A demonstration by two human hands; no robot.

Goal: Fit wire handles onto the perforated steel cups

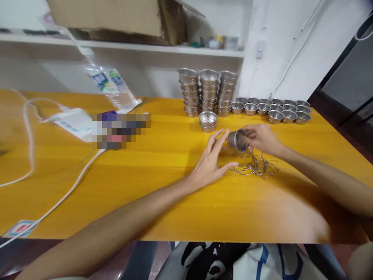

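Note:
A perforated metal strainer cup [234,140] is tilted on its side above the table, its mouth turned toward the right. My right hand [260,138] grips it at the rim, fingers bent and partly inside the mouth. Just left of the cup, my left hand [211,161] has its fingers and thumb spread, with nothing in it. Beneath the cup lies a tangled heap of bent metal wires [258,167]. Two nested strainer cups [208,121] stand behind my left hand.
Tall stacks of strainer cups [208,91] stand against the back wall. Rows of single cups [275,116] sit to their right. Leftward are a plastic bottle [112,87], a white box [75,123] and white cables [78,179] on the yellow table [163,210].

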